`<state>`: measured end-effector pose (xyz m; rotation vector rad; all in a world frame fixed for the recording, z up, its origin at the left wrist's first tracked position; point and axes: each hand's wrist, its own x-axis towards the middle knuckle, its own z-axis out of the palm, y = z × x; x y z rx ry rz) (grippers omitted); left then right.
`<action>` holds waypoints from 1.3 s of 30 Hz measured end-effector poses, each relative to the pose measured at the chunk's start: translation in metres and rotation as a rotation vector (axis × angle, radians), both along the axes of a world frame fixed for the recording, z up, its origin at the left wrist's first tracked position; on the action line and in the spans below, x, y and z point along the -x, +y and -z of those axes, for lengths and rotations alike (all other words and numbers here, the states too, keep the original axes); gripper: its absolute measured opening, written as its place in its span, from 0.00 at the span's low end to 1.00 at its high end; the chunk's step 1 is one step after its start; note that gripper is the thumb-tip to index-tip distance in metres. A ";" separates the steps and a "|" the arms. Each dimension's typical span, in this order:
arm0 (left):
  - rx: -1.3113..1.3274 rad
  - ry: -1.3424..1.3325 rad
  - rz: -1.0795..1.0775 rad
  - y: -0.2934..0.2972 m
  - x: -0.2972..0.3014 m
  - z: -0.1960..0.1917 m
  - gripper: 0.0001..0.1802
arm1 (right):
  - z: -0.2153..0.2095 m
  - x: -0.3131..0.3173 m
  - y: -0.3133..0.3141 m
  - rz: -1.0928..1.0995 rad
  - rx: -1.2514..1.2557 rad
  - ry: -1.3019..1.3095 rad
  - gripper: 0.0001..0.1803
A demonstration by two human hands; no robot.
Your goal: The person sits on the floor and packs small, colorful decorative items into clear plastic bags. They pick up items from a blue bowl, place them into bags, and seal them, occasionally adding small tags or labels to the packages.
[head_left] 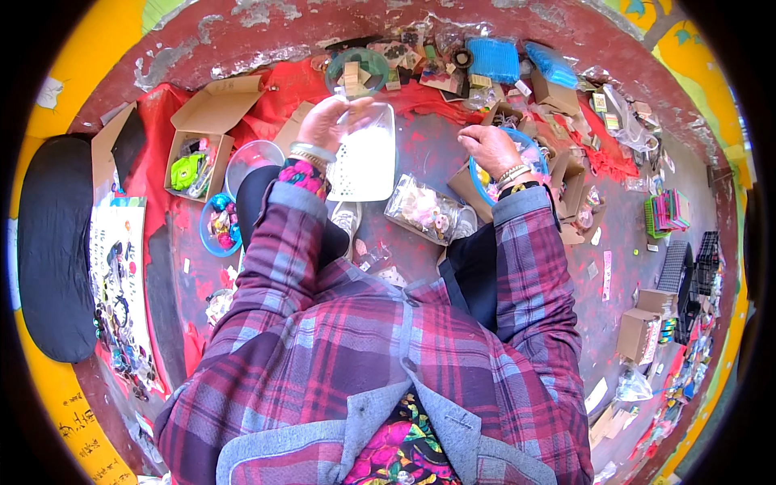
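My left hand [330, 128] is raised at the left edge of a white perforated plastic basket [380, 153]. Its fingers are bent, and a small pale thing too blurred to name shows at their tips. Over the rim of a round blue basket [487, 187] is my right hand [490, 149], fingers curled together; whatever they hold is hidden. Small colourful items fill the blue basket, partly behind my wrist. Between my feet lies a clear plastic package [422, 212] of pale pink and white pieces.
At the left are an open cardboard box [198, 158] with bright green items and a blue bowl [218, 233] of shiny trinkets. A green round basket [356, 68] and blue plastic packs [495, 61] line the far wall. Black racks [705, 267] stand right; a black cushioned seat [58, 250] stands left.
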<state>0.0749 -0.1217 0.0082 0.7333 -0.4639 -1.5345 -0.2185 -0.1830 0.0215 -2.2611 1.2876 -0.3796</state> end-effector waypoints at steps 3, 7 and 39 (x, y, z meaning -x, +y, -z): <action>0.145 0.249 0.150 0.034 0.005 -0.044 0.25 | 0.013 -0.008 -0.002 0.005 -0.236 -0.341 0.24; 0.217 0.432 0.164 0.060 0.007 -0.052 0.29 | -0.011 -0.040 0.036 0.020 -0.791 -0.873 0.37; 0.131 -0.521 -0.050 0.102 -0.008 -0.043 0.09 | -0.014 -0.019 0.095 0.056 -0.918 -1.120 0.14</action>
